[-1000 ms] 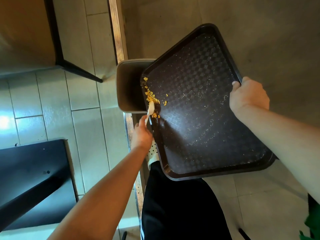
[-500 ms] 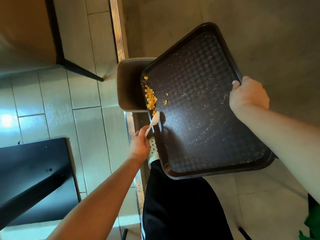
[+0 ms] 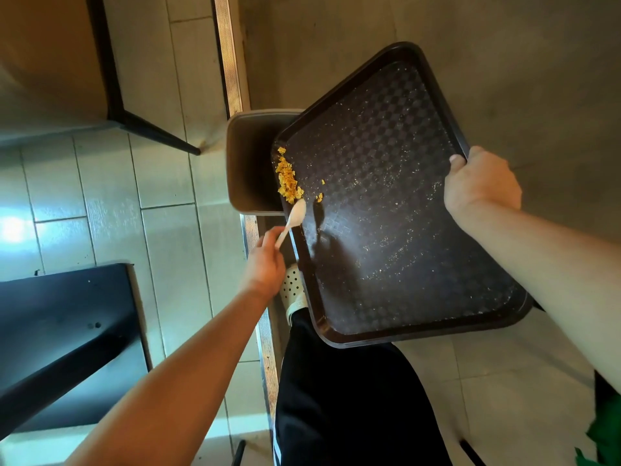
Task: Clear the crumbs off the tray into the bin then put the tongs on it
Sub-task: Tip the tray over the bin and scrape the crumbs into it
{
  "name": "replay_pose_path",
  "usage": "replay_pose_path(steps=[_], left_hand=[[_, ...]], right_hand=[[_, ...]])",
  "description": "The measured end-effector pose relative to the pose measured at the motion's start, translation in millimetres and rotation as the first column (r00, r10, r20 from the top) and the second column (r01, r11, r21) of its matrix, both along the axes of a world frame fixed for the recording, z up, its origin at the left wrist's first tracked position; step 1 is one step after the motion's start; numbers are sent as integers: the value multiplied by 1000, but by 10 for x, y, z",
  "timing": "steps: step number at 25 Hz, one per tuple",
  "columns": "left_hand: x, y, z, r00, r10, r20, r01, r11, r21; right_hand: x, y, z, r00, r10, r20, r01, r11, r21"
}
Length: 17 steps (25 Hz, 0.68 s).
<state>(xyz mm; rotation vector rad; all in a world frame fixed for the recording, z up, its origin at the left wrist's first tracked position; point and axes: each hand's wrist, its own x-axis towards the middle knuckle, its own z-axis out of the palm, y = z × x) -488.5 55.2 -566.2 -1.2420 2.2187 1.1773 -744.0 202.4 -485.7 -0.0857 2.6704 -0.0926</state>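
Observation:
My right hand point(image 3: 480, 183) grips the right rim of a dark brown tray point(image 3: 420, 210), which is held tilted with its left edge over a grey bin point(image 3: 245, 163). A pile of yellow crumbs point(image 3: 288, 179) lies against the tray's left rim, with two loose bits point(image 3: 320, 196) beside it and fine specks across the surface. My left hand point(image 3: 265, 264) holds a white plastic spoon point(image 3: 293, 220) by its handle, its bowl just below the crumb pile. No tongs are in view.
A black table point(image 3: 60, 334) stands at the lower left and a chair leg point(image 3: 151, 129) at the upper left on the tiled floor. A metal floor strip point(image 3: 232, 55) runs past the bin. My black trouser leg point(image 3: 353, 398) and a white perforated shoe point(image 3: 292, 287) are below the tray.
The spoon has drawn back from inside the crumb pile to just below it, and my left hand has shifted slightly down. The crumbs are bunched further up along the left rim.

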Motion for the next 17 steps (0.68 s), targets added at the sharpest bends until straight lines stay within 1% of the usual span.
replay_pose_path(steps=[3,8,10,14,17], left_hand=[[136,120,83,999,2,54,-2,1000,3],[18,218,156,990,94,106,-94,996,-5],[-54,142,118,984,128,120,-125,992,-38],[-226,-71,21,990,96,107,-85,991,-100],[-275,-73,69,998,48,40,-43,991,-127]], right_hand=[[4,-1,4,1000,-1,2,1,1000,-5],[-5,4,14,1000,-12,7,12,1000,-4],[-10,3,11,1000,-15,6,15,1000,-2],[-6,-18,2,1000,-14,10,14,1000,-2],[3,-25,-2,1000,-14,9,14,1000,4]])
